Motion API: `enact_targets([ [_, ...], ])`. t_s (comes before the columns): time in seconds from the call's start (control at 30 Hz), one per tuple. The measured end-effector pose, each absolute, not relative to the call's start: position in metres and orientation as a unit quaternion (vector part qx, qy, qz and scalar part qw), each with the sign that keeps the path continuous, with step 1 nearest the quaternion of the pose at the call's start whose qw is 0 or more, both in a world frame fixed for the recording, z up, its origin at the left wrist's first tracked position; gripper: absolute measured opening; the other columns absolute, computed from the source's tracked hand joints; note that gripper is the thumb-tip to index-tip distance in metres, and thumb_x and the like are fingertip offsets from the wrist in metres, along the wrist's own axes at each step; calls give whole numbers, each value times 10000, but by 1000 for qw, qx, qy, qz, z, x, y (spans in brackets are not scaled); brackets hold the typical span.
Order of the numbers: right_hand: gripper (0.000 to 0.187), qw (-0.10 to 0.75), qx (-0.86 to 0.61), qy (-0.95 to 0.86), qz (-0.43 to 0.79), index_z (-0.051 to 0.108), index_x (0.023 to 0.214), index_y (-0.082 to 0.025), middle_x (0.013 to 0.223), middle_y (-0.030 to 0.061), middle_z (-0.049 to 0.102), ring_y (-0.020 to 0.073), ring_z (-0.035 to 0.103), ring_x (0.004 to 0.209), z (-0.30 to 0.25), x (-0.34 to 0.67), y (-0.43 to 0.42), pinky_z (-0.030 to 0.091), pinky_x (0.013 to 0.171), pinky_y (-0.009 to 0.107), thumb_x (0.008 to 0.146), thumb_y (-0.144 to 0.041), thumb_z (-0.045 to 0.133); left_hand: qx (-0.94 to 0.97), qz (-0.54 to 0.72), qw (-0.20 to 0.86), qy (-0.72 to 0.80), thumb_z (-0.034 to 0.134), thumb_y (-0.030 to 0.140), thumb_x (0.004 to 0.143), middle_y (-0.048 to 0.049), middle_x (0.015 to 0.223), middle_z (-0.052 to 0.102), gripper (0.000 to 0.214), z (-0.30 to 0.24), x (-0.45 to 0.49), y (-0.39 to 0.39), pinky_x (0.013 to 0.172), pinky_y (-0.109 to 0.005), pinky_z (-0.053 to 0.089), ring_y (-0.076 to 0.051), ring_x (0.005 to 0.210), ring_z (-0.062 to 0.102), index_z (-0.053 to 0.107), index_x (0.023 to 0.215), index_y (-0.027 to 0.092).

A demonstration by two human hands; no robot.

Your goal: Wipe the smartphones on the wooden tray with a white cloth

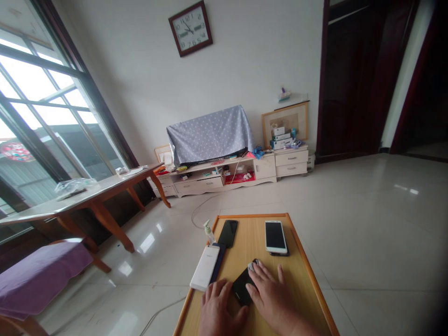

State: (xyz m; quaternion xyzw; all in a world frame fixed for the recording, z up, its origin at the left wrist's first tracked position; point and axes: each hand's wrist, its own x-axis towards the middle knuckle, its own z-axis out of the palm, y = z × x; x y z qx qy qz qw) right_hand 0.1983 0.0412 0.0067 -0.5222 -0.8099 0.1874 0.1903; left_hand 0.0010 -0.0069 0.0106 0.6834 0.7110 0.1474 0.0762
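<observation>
My left hand [219,310] grasped the black phone [241,288] on the surface's [297,284] near half; my right hand [271,298] lay on it, fingers [280,274] released. Uneven pressure could skid it into the white phone [205,267].

wall clock [190,29], hour numerals round the dial, 12 legible, nothing else readable

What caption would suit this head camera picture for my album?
Left hand and right hand rest on a black phone on a wooden table, other phones lying beyond.
</observation>
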Motion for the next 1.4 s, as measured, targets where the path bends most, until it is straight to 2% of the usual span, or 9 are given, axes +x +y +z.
enact_targets([
  [0.27,489,189,-392,-863,257,481,1463,-401,1542,27,457,306,353,1458,18,189,19,-63,1181,667,1020,-570,361,684,127,73,715,637,311,671,-31,1414,582,649,12,1,-8,1112,-387,348,-266,1301,480,620,1319,320],
  [0.37,486,199,-441,-845,230,530,1432,-366,1512,47,496,296,384,1443,18,190,25,-88,1167,679,1042,-541,299,684,142,72,711,638,436,735,-43,1401,590,584,13,1,-8,1111,-401,354,-278,1307,478,633,1306,310],
  [0.47,521,196,-505,-817,198,550,1422,-311,1502,81,504,319,384,1440,14,194,35,-63,1150,718,1041,-540,281,683,148,75,712,680,531,705,-44,1390,599,628,13,1,-8,1106,-418,362,-295,1306,480,642,1292,310],
  [0.63,546,192,-487,-827,205,523,1448,-312,1536,90,454,330,337,1464,12,196,34,-34,1158,716,1022,-585,318,684,151,74,710,666,515,721,-43,1389,599,608,11,0,-8,1101,-415,362,-288,1303,484,640,1294,314],
  [0.83,488,190,-387,-861,270,478,1462,-405,1538,33,459,303,352,1459,23,192,18,-91,1165,679,1013,-577,393,687,141,70,709,649,337,679,-30,1396,593,627,9,-1,-8,1094,-381,360,-263,1284,494,625,1304,323],
  [1.03,489,196,-493,-822,208,561,1410,-325,1499,73,509,316,391,1437,15,195,35,-68,1149,718,1040,-519,308,686,153,70,708,675,530,719,-41,1386,600,612,10,0,-8,1096,-418,365,-291,1295,490,637,1290,314],
  [1.2,539,187,-500,-821,202,532,1442,-298,1532,96,458,340,343,1460,12,196,35,-30,1154,723,1019,-570,337,685,151,72,709,678,534,713,-43,1386,599,616,9,-1,-8,1095,-422,364,-295,1299,487,641,1287,313],
  [1.3,529,183,-433,-849,241,502,1459,-341,1544,71,447,319,337,1465,19,194,24,-37,1170,695,1008,-587,381,688,150,67,707,651,441,725,-40,1396,591,592,6,-2,-8,1100,-400,355,-275,1299,486,629,1303,315],
  [1.4,469,176,-383,-862,281,521,1432,-392,1527,30,477,309,347,1462,27,192,17,-61,1168,693,1007,-559,416,688,138,68,709,661,323,656,-30,1407,583,662,5,-3,-7,1102,-384,348,-264,1296,485,617,1317,321],
])
